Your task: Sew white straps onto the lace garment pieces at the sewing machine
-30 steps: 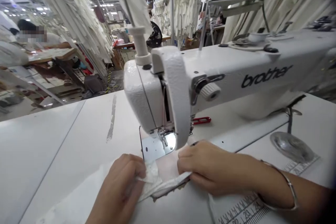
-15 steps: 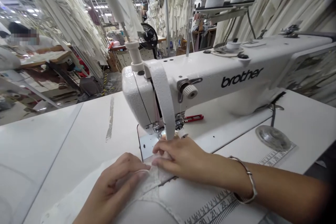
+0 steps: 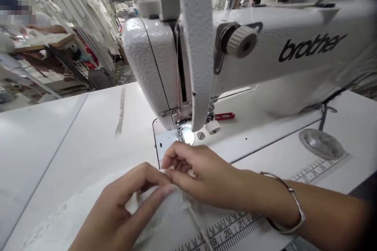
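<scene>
White, thin cloth (image 3: 165,219) is spread across the lower left and bottom centre of the frame, supported by the glossy white tabletop (image 3: 97,125), its edge raised at centre just short of the smooth metal needle plate (image 3: 167,141). By the bare left hand (image 3: 129,200) that edge is pinched between thumb and forefinger, seemingly so that the fold is steadied. By the bare right hand (image 3: 197,172), ringed at the wrist by a thin silver bracelet (image 3: 291,190), the cloth is gripped just beside it between thumb and curled fingertips, probably so that a short stretch is controlled from both sides.

At upper left, a co-worker in a white top (image 3: 45,20) is seen behind a wood-edged workbench (image 3: 44,42). From upper centre to right, the bulky white sewing machine (image 3: 250,70) is set over the plate, which is partly blocked from view by the right hand. Beneath its arm a slim red looped tool (image 3: 224,116) is laid, clear of both hands. Farther right, a round transparent disc (image 3: 321,143) is placed beside the black-printed ruler scale (image 3: 229,229), partly covered by the right forearm.
</scene>
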A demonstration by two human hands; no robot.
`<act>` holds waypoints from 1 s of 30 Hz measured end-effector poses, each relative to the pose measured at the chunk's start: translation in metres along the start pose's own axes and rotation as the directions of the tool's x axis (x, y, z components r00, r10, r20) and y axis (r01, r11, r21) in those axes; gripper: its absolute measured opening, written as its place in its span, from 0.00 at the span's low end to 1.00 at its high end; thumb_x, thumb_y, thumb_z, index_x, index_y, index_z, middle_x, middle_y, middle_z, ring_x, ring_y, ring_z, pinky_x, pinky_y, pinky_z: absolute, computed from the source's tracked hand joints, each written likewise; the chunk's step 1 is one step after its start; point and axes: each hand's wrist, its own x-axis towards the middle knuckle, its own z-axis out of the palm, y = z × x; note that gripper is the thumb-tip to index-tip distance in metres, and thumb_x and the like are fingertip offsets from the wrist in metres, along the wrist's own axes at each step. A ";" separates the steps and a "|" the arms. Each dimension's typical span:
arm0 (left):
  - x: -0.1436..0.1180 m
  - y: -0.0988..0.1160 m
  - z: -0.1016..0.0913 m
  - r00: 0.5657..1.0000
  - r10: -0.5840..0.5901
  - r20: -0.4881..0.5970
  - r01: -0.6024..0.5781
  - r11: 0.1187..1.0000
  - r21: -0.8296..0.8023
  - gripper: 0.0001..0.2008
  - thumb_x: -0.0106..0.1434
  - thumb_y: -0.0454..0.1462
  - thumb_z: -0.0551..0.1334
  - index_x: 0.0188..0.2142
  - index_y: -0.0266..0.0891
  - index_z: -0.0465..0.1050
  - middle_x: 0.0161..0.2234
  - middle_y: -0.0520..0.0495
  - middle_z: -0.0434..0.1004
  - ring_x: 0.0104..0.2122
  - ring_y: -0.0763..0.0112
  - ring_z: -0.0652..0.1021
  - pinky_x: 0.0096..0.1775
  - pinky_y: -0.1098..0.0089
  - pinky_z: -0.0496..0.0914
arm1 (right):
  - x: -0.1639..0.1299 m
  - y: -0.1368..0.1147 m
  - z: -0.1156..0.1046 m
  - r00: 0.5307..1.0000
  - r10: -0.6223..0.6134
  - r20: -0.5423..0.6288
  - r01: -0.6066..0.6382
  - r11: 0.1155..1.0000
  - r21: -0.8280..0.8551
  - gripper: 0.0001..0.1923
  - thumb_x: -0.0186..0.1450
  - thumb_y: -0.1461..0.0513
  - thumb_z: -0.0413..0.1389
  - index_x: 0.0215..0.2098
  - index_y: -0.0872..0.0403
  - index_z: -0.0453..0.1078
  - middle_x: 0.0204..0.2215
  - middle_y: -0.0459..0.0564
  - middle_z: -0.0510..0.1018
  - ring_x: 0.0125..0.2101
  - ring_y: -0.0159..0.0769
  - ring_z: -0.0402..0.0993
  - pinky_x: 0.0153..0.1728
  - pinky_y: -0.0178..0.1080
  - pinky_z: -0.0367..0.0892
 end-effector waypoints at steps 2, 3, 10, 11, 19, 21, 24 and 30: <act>0.004 -0.003 -0.002 0.999 -0.017 -0.038 0.018 0.999 0.033 0.07 0.65 0.45 0.60 0.33 0.47 0.73 0.29 0.55 0.76 0.30 0.74 0.75 0.32 0.78 0.69 | 0.000 0.001 0.002 0.999 0.026 -0.018 -0.025 0.996 0.085 0.08 0.62 0.68 0.54 0.41 0.55 0.65 0.31 0.43 0.73 0.31 0.27 0.71 0.34 0.30 0.67; 0.005 -0.004 -0.003 0.998 -0.020 -0.052 0.022 0.999 0.037 0.08 0.65 0.45 0.60 0.33 0.47 0.72 0.29 0.56 0.75 0.30 0.74 0.75 0.32 0.78 0.69 | -0.001 0.002 0.003 0.999 0.024 -0.034 -0.020 0.995 0.099 0.11 0.61 0.69 0.54 0.42 0.55 0.66 0.32 0.43 0.73 0.32 0.27 0.71 0.34 0.29 0.68; 0.006 -0.006 -0.008 0.999 -0.018 -0.026 0.020 0.997 0.073 0.08 0.66 0.43 0.59 0.32 0.45 0.70 0.28 0.55 0.72 0.29 0.75 0.73 0.31 0.78 0.69 | -0.004 0.003 0.006 0.990 -0.106 -0.092 0.109 0.994 0.026 0.16 0.60 0.71 0.54 0.47 0.56 0.69 0.34 0.45 0.77 0.33 0.25 0.75 0.32 0.26 0.68; 0.006 -0.006 -0.008 1.000 -0.016 -0.018 0.017 0.997 0.074 0.08 0.66 0.44 0.59 0.32 0.45 0.70 0.27 0.55 0.72 0.28 0.75 0.73 0.30 0.77 0.69 | -0.005 0.002 0.005 0.989 -0.115 -0.091 0.117 0.993 0.013 0.16 0.60 0.71 0.54 0.47 0.56 0.69 0.34 0.45 0.78 0.33 0.25 0.75 0.31 0.25 0.68; 0.006 -0.007 -0.011 0.998 -0.056 -0.036 0.057 0.998 0.026 0.10 0.65 0.45 0.61 0.30 0.44 0.70 0.26 0.55 0.72 0.28 0.74 0.74 0.30 0.77 0.70 | -0.008 -0.002 0.004 0.994 -0.082 -0.070 0.085 0.995 0.048 0.15 0.63 0.69 0.55 0.49 0.56 0.68 0.35 0.46 0.79 0.34 0.26 0.77 0.30 0.25 0.68; 0.005 -0.006 -0.011 0.996 -0.078 -0.034 0.079 0.997 0.018 0.11 0.64 0.46 0.61 0.30 0.44 0.70 0.26 0.54 0.73 0.27 0.74 0.74 0.29 0.77 0.69 | -0.009 -0.002 0.004 0.995 -0.082 -0.064 0.084 0.996 0.026 0.17 0.62 0.70 0.55 0.50 0.57 0.67 0.35 0.46 0.80 0.34 0.27 0.78 0.31 0.25 0.69; 0.006 -0.004 -0.010 0.992 -0.116 -0.050 0.116 0.993 -0.008 0.09 0.62 0.46 0.63 0.33 0.44 0.71 0.26 0.55 0.73 0.27 0.73 0.74 0.29 0.76 0.69 | -0.010 -0.004 0.004 0.995 -0.088 -0.048 0.087 0.996 -0.019 0.18 0.62 0.71 0.54 0.50 0.56 0.67 0.35 0.45 0.81 0.34 0.28 0.78 0.33 0.27 0.69; 0.009 -0.005 -0.007 0.996 -0.070 -0.056 0.072 0.996 0.045 0.11 0.63 0.47 0.62 0.43 0.48 0.73 0.43 0.53 0.76 0.45 0.66 0.75 0.47 0.68 0.68 | -0.010 -0.005 0.003 0.998 -0.056 -0.034 0.055 0.998 -0.031 0.21 0.62 0.71 0.51 0.52 0.54 0.63 0.36 0.46 0.79 0.33 0.30 0.76 0.32 0.32 0.69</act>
